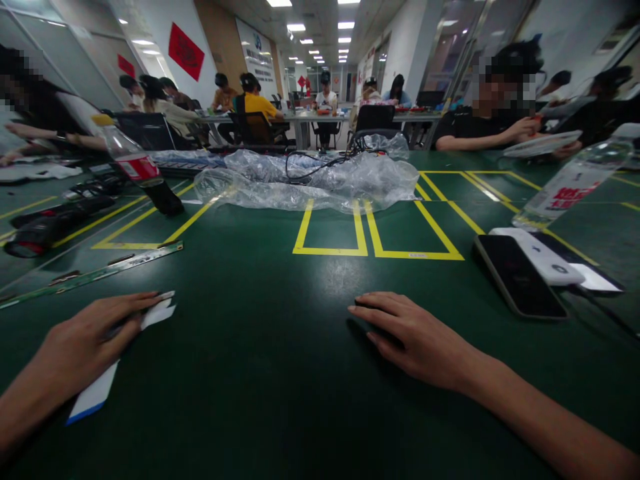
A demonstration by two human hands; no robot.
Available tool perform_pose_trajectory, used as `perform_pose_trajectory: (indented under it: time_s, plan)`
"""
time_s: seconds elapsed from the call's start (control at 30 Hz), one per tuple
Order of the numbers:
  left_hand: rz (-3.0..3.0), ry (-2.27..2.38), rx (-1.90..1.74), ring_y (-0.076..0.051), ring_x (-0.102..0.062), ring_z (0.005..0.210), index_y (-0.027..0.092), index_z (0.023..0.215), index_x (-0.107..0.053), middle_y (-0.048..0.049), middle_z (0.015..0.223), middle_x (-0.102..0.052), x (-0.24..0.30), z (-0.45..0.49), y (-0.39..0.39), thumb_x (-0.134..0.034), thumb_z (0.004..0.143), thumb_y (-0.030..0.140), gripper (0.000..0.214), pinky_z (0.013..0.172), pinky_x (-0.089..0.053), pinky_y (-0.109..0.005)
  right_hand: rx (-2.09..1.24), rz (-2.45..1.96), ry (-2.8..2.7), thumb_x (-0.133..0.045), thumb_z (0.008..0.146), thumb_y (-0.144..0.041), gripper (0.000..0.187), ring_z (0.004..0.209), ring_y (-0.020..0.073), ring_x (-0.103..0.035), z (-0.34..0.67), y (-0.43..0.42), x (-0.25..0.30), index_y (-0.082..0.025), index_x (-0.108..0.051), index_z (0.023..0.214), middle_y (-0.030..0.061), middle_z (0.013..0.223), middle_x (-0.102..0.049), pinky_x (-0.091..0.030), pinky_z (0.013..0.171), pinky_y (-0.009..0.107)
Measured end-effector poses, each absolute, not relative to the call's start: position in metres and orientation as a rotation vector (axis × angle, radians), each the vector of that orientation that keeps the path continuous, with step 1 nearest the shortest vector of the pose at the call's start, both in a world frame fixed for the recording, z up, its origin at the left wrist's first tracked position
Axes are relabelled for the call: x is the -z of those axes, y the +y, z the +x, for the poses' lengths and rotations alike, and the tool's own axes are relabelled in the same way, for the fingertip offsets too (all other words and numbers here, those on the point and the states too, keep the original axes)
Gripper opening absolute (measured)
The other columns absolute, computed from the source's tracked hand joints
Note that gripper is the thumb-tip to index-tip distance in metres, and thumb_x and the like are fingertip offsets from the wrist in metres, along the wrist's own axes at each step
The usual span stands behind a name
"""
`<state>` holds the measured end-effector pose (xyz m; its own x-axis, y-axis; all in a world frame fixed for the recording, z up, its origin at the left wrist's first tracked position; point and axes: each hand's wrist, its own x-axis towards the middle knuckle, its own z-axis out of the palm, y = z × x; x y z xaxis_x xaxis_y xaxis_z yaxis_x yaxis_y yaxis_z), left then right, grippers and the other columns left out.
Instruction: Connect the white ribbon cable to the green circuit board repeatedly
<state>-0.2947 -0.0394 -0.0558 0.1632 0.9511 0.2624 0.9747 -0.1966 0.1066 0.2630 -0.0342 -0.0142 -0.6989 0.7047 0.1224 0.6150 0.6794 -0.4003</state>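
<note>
Paper (95, 393), white with a blue edge, lies partly under our left hand (87, 343), on the left half of the table (280, 373). That hand is narrow, thumb and fingertips together on a white piece (159, 312); our hand hides the part between, so we cannot tell whether both belong to 1 sheet. Our right hand (413, 340) is palm down with fingers loosely apart, and we cannot tell whether its fingertips touch the tabletop. The table's near edge is out of view. Toward the left edge runs a green circuit strip (105, 271), 1 end cut off by the frame, with a dark torch-like object (37, 232) and a dark-filled bottle (137, 165) beyond it. Toward the far edge, crumpled clear plastic (295, 183) blurs whatever it covers. Nearer the right edge we see a phone (520, 277) just beside a white device (537, 257), with a clear bottle (575, 177) behind. Past that bottle, 1 co-worker (487, 123) holds something clear, hard to make out.
</note>
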Motion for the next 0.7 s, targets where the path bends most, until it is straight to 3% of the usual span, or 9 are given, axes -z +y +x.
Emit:
perform_pose_trajectory:
  time_s: [0.23, 0.4, 0.57, 0.7]
  plan:
    - [-2.707, -1.583, 0.498, -0.026, -0.056, 0.123, 0.023, 0.130, -0.061, -0.0075, 0.135, -0.061, 0.041, -0.149, -0.038, -0.047, 0.098, 0.026, 0.036, 0.101, -0.051, -0.047, -0.459, -1.027, -2.628, -0.053, 0.096, -0.019, 0.050, 0.136, 0.0275, -0.049, 0.261, -0.036, 0.013, -0.028, -0.051, 0.145, 0.0082, 0.147, -0.055, -0.043, 0.110, 0.053]
    - [-2.943, -1.255, 0.525, -0.025, -0.056, 0.124, 0.019, 0.131, -0.061, -0.0093, 0.135, -0.063, 0.033, -0.046, -0.031, -0.048, 0.093, 0.012, 0.040, 0.101, -0.052, -0.046, -0.440, -1.017, -2.609, -0.052, 0.097, -0.018, 0.047, 0.134, 0.0274, -0.050, 0.261, -0.036, 0.013, -0.025, -0.054, 0.143, 0.0106, 0.145, -0.056, -0.043, 0.109, 0.052]
    - [-3.102, -1.093, 0.494, -0.029, -0.052, 0.129, 0.013, 0.134, -0.057, -0.0124, 0.140, -0.060, 0.025, 0.019, -0.032, -0.051, 0.089, 0.016, 0.046, 0.106, -0.048, -0.051, -0.411, -0.983, -2.560, -0.055, 0.095, -0.016, 0.046, 0.133, 0.0258, -0.051, 0.261, -0.034, 0.018, -0.023, -0.055, 0.140, 0.0100, 0.142, -0.059, -0.042, 0.112, 0.050]
    - [-3.155, -1.146, 0.488, -0.028, -0.049, 0.132, 0.015, 0.137, -0.054, -0.0110, 0.144, -0.057, 0.024, 0.026, -0.033, -0.047, 0.091, 0.019, 0.046, 0.110, -0.045, -0.051, -0.415, -0.982, -2.547, -0.056, 0.096, -0.017, 0.045, 0.132, 0.0238, -0.053, 0.260, -0.035, 0.019, -0.022, -0.055, 0.140, 0.0083, 0.141, -0.061, -0.041, 0.113, 0.048]
